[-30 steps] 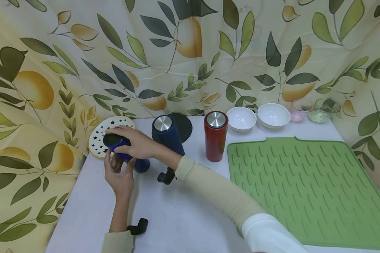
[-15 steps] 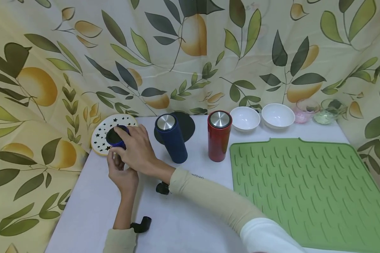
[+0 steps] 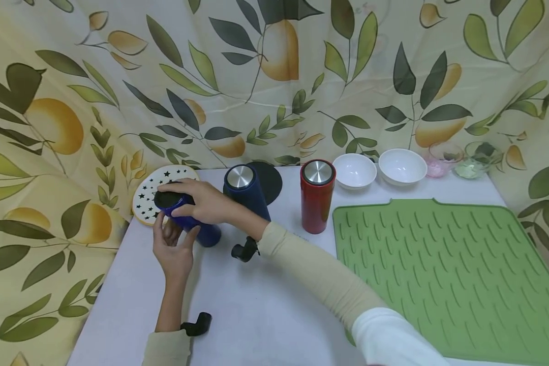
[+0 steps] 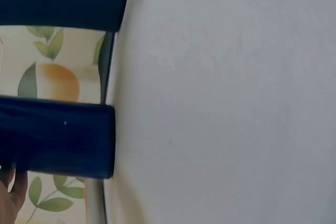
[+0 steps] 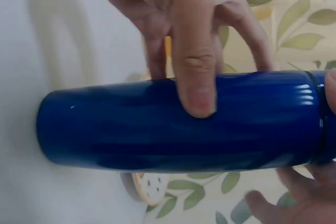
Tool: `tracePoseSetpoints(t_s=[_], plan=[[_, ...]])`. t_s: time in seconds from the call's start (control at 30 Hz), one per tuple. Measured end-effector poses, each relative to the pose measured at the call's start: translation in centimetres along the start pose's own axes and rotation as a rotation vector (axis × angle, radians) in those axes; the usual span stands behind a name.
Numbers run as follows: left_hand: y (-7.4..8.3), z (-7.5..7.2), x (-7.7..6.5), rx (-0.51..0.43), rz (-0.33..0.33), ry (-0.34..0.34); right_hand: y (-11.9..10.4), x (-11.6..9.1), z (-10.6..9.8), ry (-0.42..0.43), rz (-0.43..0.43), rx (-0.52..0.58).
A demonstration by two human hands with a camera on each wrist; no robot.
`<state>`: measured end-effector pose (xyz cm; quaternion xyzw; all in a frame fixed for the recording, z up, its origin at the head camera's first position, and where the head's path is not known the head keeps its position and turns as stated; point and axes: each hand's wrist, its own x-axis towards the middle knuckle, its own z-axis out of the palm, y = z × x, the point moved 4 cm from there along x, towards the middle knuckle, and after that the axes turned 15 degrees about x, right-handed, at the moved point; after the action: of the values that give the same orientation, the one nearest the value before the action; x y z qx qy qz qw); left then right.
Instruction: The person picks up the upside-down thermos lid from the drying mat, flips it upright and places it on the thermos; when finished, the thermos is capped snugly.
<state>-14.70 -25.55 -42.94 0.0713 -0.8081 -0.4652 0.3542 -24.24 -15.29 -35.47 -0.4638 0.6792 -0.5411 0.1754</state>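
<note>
A glossy blue thermos flask (image 3: 208,236) stands on the white table at the left, its base on the cloth. My left hand (image 3: 174,254) holds its body from the near side; in the right wrist view this left hand (image 5: 194,35) presses its thumb along the body. Over the top, my right hand (image 3: 199,201) grips the dark-topped lid (image 3: 168,200). A seam below the lid shows in the right wrist view, where right-hand fingers (image 5: 310,198) reach in at the edge. Just right stands a second, matte blue flask (image 3: 248,190) with a silver cap, partly behind the right wrist.
Behind the hands lies a round star-patterned mat (image 3: 146,195); a black round mat (image 3: 272,185) lies behind the second flask. Further right are a red flask (image 3: 317,203), two white bowls (image 3: 355,172), pink and green glass bowls (image 3: 473,165) and a large green mat (image 3: 439,274).
Half a second ago my right hand was turned with its wrist nearer me; now it has swung back on the lid, as one second ago. The left hand stays on the flask.
</note>
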Motion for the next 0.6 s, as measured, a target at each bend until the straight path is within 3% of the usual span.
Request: tracePoseSetpoints(t_s=[0.13,0.33,0.6], plan=[[0.3,0.4,-0.2,-0.015,-0.005,0.025,-0.1,-0.5,0.4,0.112,0.004,-0.044],[1.0,0.8,-0.6,0.033,0.006,0.08,-0.9,-1.2,1.2,0.286,-0.028,-0.226],[1.1,0.6,-0.7,0.077,0.016,0.091,-1.2,-1.5,1.8,0.326,-0.021,-0.3]])
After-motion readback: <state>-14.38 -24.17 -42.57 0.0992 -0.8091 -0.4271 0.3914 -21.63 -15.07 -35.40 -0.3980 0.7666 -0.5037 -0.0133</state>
